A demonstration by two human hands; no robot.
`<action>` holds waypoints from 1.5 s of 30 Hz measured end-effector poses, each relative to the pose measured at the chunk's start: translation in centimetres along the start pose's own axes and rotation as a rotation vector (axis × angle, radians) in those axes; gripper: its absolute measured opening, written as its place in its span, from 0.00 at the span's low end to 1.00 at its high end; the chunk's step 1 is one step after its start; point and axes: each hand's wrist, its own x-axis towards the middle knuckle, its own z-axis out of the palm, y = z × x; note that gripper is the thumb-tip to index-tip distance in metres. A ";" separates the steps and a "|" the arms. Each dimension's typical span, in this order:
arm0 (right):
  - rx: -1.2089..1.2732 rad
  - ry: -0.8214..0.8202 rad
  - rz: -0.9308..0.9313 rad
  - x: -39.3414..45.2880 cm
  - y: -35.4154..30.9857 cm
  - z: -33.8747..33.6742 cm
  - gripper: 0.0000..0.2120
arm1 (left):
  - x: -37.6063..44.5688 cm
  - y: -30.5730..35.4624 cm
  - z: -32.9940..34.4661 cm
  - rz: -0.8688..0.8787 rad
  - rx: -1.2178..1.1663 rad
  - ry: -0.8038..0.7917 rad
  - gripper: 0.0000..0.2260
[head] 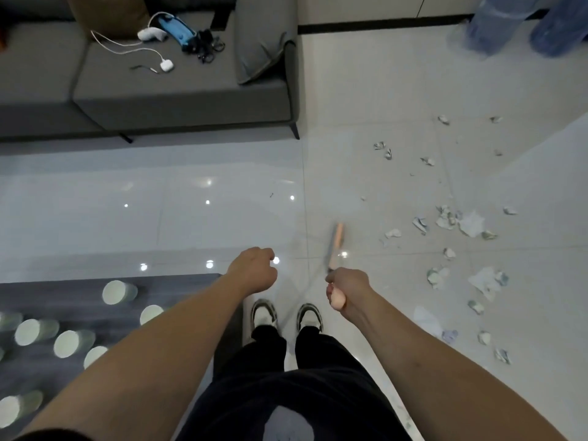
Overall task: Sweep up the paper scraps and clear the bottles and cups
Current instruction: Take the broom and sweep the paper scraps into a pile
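Head view: my right hand [345,289] grips the broom [335,246]; my left hand [254,270] is curled, holding nothing. Paper scraps [458,221] lie at two o'clock. I should sweep them gently together.

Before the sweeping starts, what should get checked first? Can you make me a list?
1. Broom handle gripped: ok, the right hand is curled round its end.
2. Left hand free to help: ok, it holds nothing.
3. Paper scraps located: ok, scattered on the tiled floor to the person's right.
4. Broom head on the floor: cannot tell, the handle is blurred and the head does not show.
5. Feet clear of the scraps: ok, both shoes stand on bare tile.
6. Cups cleared: not ok, several sit on the dark table at left.
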 end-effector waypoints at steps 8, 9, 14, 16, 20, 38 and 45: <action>-0.242 -0.370 0.054 -0.8 -3.3 9.9 0.10 | 3.7 -3.9 -4.4 -0.059 -0.048 0.061 0.19; -0.273 -0.385 0.053 -0.4 -3.8 11.5 0.12 | 4.3 -4.8 -5.2 -0.072 -0.053 0.063 0.19; -0.345 -0.385 0.083 2.5 -7.6 20.2 0.15 | 9.0 -9.1 -9.9 -0.114 -0.070 0.062 0.21; -0.341 -0.300 0.077 3.5 -9.2 23.2 0.11 | 11.1 -10.4 -12.0 -0.117 -0.078 0.059 0.21; -0.221 -0.148 0.080 5.8 -12.8 26.2 0.05 | 15.3 -12.1 -15.7 -0.116 -0.068 0.004 0.21; 0.248 0.148 -0.010 9.2 -25.5 19.2 0.07 | 29.5 1.3 -23.4 0.193 0.114 -0.118 0.20; 0.371 0.019 0.056 12.6 -32.7 17.4 0.04 | 33.9 9.9 -26.2 0.245 0.237 -0.089 0.21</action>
